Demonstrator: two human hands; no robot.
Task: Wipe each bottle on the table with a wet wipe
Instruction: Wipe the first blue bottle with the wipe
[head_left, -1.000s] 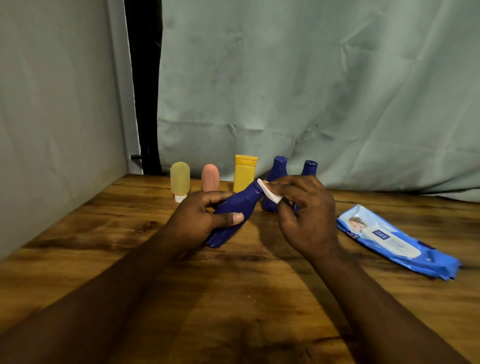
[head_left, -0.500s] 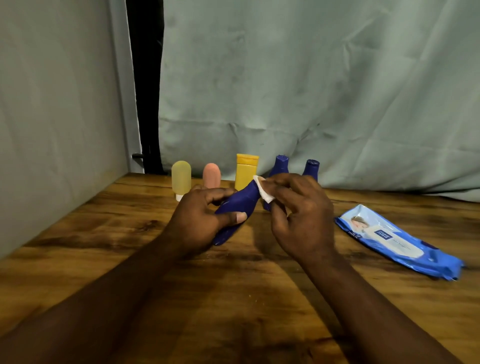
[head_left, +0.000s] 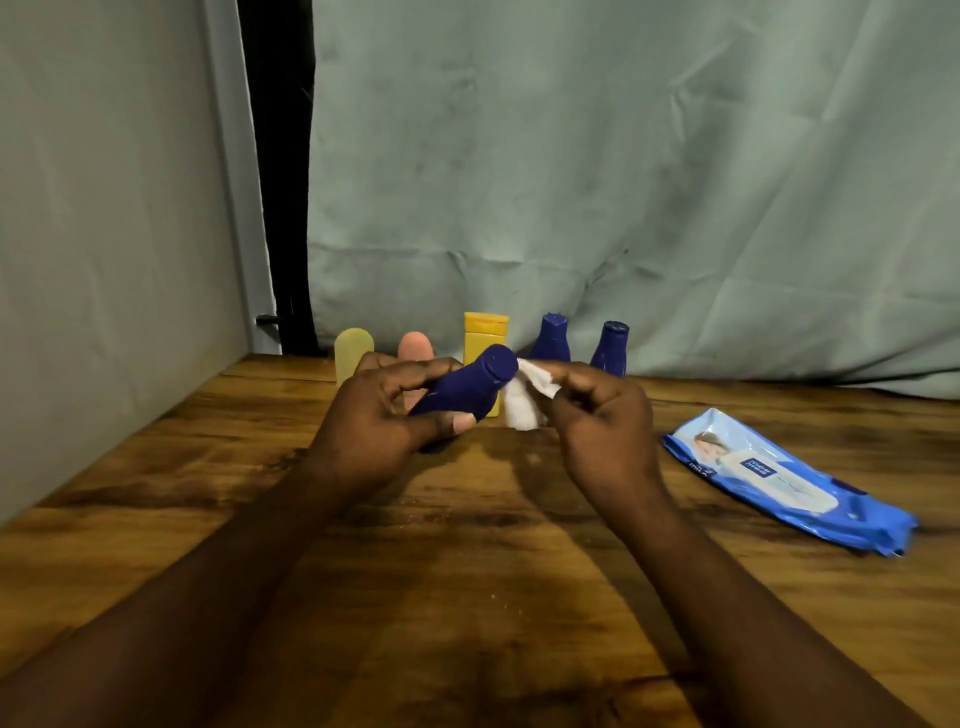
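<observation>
Bottle (head_left: 462, 387), blue, capped, in left hand (head_left: 379, 426); wipe (head_left: 524, 400) in right hand (head_left: 602, 431)

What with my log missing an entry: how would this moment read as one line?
left hand: grips blue bottle, tilted | right hand: pinches wet wipe beside its cap | wipe pack: flat on table

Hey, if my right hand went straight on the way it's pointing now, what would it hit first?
Probably the cap end of the dark blue bottle gripped by the left hand; the wet wipe pinched in the right hand would touch it first. Depth is uncertain.
</observation>
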